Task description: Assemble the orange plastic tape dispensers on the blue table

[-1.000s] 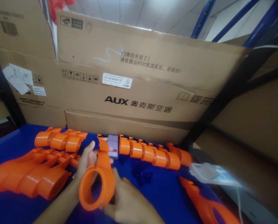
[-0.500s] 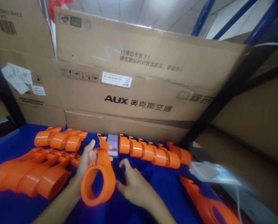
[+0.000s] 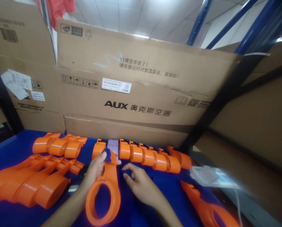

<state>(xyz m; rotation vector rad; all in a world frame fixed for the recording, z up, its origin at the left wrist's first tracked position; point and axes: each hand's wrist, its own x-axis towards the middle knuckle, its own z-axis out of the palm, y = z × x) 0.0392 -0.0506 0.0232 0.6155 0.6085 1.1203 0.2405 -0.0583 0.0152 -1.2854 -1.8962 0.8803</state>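
My left hand grips an orange plastic part by the upper end of its handle. A large round ring forms the part's lower end, hanging toward me. Beside my thumb, a dark blue patch shows at the top of the handle; what it is I cannot tell. To the right of the part, my right hand is apart from it, fingers loosely bent and spread, with nothing visible in them. Behind the held part, a phone with a lit screen leans among more orange parts.
Similar orange parts stand in a back-left row, a front-left row and a back-right row. Another orange part lies front right, near a white-and-blue packet and cable. A cardboard wall closes the blue table's back.
The orange part has moved down and slightly right in my left hand, its ring now facing me more. My right hand has shifted slightly right. The whole view has tilted up a little.
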